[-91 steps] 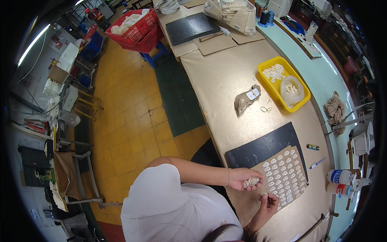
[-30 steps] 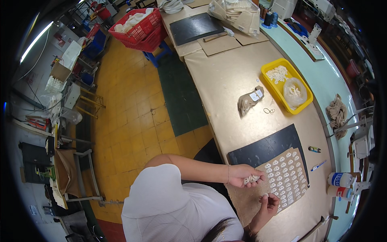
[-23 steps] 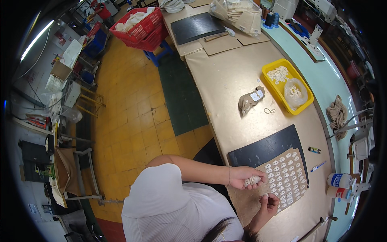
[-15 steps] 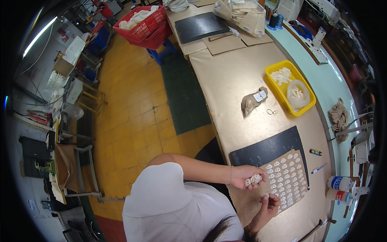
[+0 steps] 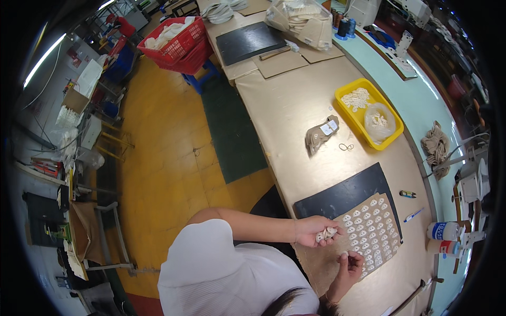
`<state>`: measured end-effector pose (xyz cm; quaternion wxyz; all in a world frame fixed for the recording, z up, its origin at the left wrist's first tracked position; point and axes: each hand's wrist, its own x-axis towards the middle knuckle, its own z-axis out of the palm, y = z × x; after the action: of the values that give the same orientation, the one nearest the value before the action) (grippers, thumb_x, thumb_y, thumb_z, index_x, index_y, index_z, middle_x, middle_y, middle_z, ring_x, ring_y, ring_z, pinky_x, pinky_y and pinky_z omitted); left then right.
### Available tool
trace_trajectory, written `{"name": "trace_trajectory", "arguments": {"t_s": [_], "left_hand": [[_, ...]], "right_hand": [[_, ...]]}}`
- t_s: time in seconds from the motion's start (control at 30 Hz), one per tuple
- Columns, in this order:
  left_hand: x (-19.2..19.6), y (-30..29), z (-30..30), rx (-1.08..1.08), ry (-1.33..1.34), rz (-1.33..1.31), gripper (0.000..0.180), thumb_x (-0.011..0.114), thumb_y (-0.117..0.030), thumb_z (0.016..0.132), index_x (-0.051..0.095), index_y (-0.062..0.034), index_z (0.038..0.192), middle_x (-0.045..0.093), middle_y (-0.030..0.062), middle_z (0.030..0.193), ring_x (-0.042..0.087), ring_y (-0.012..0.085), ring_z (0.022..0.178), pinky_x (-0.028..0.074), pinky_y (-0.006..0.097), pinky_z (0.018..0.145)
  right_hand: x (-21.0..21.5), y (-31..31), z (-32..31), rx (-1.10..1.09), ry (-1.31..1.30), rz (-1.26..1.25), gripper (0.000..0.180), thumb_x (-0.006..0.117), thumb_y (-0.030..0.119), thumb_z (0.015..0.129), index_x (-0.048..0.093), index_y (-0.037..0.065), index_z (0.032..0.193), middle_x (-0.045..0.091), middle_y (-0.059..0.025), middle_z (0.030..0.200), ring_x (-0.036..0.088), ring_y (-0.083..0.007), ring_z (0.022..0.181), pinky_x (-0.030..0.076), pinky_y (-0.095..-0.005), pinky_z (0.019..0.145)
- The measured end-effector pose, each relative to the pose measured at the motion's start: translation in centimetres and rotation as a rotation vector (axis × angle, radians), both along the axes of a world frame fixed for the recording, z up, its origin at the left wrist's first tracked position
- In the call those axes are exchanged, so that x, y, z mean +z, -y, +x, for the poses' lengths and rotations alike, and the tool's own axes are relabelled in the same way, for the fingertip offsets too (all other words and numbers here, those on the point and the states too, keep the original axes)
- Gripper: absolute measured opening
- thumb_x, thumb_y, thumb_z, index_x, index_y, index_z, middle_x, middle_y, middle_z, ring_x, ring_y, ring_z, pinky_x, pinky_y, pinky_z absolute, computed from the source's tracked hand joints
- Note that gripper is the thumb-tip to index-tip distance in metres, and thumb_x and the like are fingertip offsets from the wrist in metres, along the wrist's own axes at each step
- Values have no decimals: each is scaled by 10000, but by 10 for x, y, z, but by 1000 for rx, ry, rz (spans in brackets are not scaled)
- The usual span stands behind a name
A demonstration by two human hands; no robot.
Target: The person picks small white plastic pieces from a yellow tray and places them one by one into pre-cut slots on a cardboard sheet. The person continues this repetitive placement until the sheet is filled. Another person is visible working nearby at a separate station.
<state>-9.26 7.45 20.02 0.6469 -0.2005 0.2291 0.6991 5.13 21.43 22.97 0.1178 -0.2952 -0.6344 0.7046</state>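
My left hand (image 5: 312, 231) is closed around a small bunch of white pieces (image 5: 326, 235), palm turned up, over the left side of a brown cardboard sheet (image 5: 326, 263). On that sheet lie rows of small white rounded pieces with dark marks (image 5: 365, 223). Just below, my right hand (image 5: 350, 267) pinches thumb and fingertips together at the sheet's near left side. Whatever sits in that pinch is too small to make out. A black mat (image 5: 342, 192) lies partly under the sheet.
Beyond the mat are a brown cloth bundle (image 5: 321, 135), a rubber band (image 5: 346, 147) and a yellow tray (image 5: 399, 132) of white pieces. A cutter (image 5: 407, 194), a blue pen (image 5: 414, 216) and bottles (image 5: 443, 230) are at right. Red baskets (image 5: 182, 45) stand far left.
The view has shifted slightly, so the table and its things appear a little farther left. Both hands keep nearly the same pose and place over the cardboard sheet.
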Motion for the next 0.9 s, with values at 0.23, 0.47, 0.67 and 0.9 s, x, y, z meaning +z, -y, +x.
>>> {"name": "trace_trajectory", "arguments": {"t_s": [0.23,0.47,0.67,0.9], "left_hand": [[-3,8,1,22,13,9,267,464,-253,985,537,-33,1119,521,-4,812,485,68,632,391,173,459],[5,16,-17,42,-102,-77,198,506,-208,965,524,-36,1060,498,2,786,429,57,566,329,158,413],[8,26,-25,71,-306,-146,243,517,-273,965,554,-42,1030,542,7,777,498,69,594,376,184,443],[8,35,-29,92,-368,-196,300,424,-271,995,562,-17,1074,580,30,781,552,107,645,441,229,497]], "right_hand": [[6,7,-1,-32,74,-45,206,638,17,853,552,-14,1038,609,-54,854,593,-105,746,482,-209,703],[-3,3,-9,20,153,-8,139,630,20,862,586,-35,982,646,-87,879,647,-138,791,510,-225,693],[-13,2,-15,-7,209,-115,179,634,48,872,582,-24,1026,667,-80,887,656,-115,748,489,-193,606],[-11,7,-48,64,283,2,172,642,78,860,625,-23,999,667,-60,817,627,-81,641,478,-203,545]]}}
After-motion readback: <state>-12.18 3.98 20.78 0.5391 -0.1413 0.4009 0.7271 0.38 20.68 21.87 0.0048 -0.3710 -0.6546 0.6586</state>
